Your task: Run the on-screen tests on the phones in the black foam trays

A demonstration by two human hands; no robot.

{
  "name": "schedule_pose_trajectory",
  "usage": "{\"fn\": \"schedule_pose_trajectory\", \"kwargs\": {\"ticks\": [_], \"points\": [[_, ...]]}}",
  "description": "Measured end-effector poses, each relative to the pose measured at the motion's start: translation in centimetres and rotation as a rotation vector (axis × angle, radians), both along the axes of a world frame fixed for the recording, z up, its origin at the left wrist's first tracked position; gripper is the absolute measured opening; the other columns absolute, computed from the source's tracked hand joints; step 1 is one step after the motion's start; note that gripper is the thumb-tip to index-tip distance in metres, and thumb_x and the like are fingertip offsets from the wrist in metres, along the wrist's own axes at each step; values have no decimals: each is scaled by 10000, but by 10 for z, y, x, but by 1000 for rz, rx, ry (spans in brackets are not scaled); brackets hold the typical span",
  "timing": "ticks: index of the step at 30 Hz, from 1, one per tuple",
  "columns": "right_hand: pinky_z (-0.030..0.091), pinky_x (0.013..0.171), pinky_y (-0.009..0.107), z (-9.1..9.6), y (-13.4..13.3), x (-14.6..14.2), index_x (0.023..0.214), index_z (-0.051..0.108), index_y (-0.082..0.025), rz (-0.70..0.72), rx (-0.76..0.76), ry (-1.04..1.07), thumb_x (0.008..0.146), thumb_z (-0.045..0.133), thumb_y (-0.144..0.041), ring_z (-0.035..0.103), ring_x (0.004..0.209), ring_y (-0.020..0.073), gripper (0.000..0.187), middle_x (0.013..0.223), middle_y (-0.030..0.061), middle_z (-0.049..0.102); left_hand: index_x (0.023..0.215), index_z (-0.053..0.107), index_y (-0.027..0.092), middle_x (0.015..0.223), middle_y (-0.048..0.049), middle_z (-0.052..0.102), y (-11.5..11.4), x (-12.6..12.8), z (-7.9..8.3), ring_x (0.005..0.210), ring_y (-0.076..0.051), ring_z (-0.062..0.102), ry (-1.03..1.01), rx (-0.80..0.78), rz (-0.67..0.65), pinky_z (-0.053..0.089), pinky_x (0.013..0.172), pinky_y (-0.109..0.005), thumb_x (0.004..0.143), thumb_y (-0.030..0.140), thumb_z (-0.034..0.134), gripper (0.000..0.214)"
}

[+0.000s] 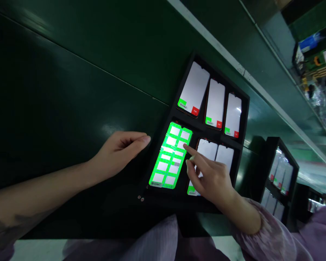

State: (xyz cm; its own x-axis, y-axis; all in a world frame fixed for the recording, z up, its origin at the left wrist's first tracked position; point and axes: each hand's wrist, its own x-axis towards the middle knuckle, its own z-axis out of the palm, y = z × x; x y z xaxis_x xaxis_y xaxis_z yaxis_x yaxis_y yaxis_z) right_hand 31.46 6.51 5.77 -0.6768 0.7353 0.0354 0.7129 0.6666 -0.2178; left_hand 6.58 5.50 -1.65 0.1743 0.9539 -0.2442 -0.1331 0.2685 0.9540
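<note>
A black tray (176, 197) holds several smartphones in two rows. The lower-left phone (168, 156) shows a bright green screen with white blocks and one grey block. My right hand (213, 177) has its index finger stretched onto the upper right part of that screen; its other fingers are loosely bent and hold nothing. Beneath this hand lie two white-screened phones, one (208, 148) partly covered and the other (225, 156) beside it. My left hand (122, 148) rests closed at the tray's left side, thumb laid along the curled fingers, with nothing seen in it.
Three phones with white screens, among them the upper-left phone (194, 87), carry green and red corner boxes. A second black tray (279, 174) of phones stands to the right. A metal strip (206, 34) crosses the dark green bench (70, 90). Clutter and a purple sleeve show at the right.
</note>
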Motion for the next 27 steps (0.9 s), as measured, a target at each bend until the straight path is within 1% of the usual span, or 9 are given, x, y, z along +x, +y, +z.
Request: {"fn": "schedule_pose_trajectory", "kwargs": {"ticks": [5, 9, 15, 18, 20, 22, 24, 26, 27], "points": [[444, 424, 231, 5, -21, -2, 741, 587, -205, 67, 40, -17, 1019, 505, -143, 552, 408, 46, 296, 1085, 93, 835, 536, 336, 233, 528, 65, 241, 2, 1, 3, 466, -67, 218, -15, -19, -13, 196, 396, -211, 871, 379, 526, 412], [440, 413, 233, 4, -37, -3, 703, 542, -219, 76, 30, -6, 1014, 499, -129, 578, 427, 51, 326, 1085, 80, 836, 527, 342, 237, 518, 65, 240, 2, 1, 5, 453, -68, 226, 0, -15, -11, 198, 391, -216, 860, 394, 513, 406], [466, 434, 236, -7, -46, -11, 761, 550, -215, 71, -12, 17, 1057, 459, -168, 662, 515, 72, 314, 1242, 87, 790, 508, 341, 244, 498, 62, 266, 3, 2, 5, 442, -73, 252, 61, -1, 37, 228, 398, -220, 847, 418, 538, 430], [477, 454, 226, -4, -45, -8, 797, 556, -216, 20, -51, 74, 1071, 438, -196, 631, 485, 62, 299, 1255, 91, 786, 528, 345, 248, 521, 62, 277, 4, 1, 5, 445, -80, 279, 89, 7, 76, 258, 393, -203, 856, 417, 522, 410], [471, 454, 220, 1, -47, 4, 792, 555, -222, -130, -43, 145, 1072, 448, -227, 553, 417, 48, 299, 1218, 105, 801, 576, 412, 234, 560, 52, 349, 5, -3, 7, 456, -81, 342, 123, 13, 106, 305, 405, -185, 872, 391, 520, 352], [436, 425, 225, 8, -52, 25, 777, 566, -233, -385, 8, 224, 1064, 473, -294, 499, 384, 48, 308, 1134, 98, 826, 699, 536, 210, 654, 31, 484, 5, -7, 10, 513, -81, 461, 198, 6, 138, 401, 477, -167, 900, 356, 523, 248], [431, 435, 245, 14, -60, 54, 804, 596, -246, -717, 46, 270, 1037, 499, -419, 554, 434, 89, 306, 1007, 92, 836, 904, 636, 198, 800, 7, 614, 2, -9, 15, 625, -98, 591, 321, -49, 143, 492, 591, -176, 913, 374, 555, 194], [468, 498, 289, 17, -70, 83, 872, 617, -246, -1044, 37, 269, 961, 520, -597, 627, 535, 158, 375, 913, 108, 808, 1081, 663, 205, 924, -14, 692, -2, -8, 21, 740, -145, 678, 424, -143, 120, 546, 667, -216, 888, 460, 600, 325], [484, 532, 316, 17, -76, 96, 882, 614, -248, -1159, 20, 262, 911, 519, -686, 647, 587, 193, 450, 883, 117, 788, 1125, 666, 209, 951, -22, 716, -4, -5, 24, 769, -171, 699, 445, -185, 109, 563, 680, -239, 867, 506, 618, 396]]}}
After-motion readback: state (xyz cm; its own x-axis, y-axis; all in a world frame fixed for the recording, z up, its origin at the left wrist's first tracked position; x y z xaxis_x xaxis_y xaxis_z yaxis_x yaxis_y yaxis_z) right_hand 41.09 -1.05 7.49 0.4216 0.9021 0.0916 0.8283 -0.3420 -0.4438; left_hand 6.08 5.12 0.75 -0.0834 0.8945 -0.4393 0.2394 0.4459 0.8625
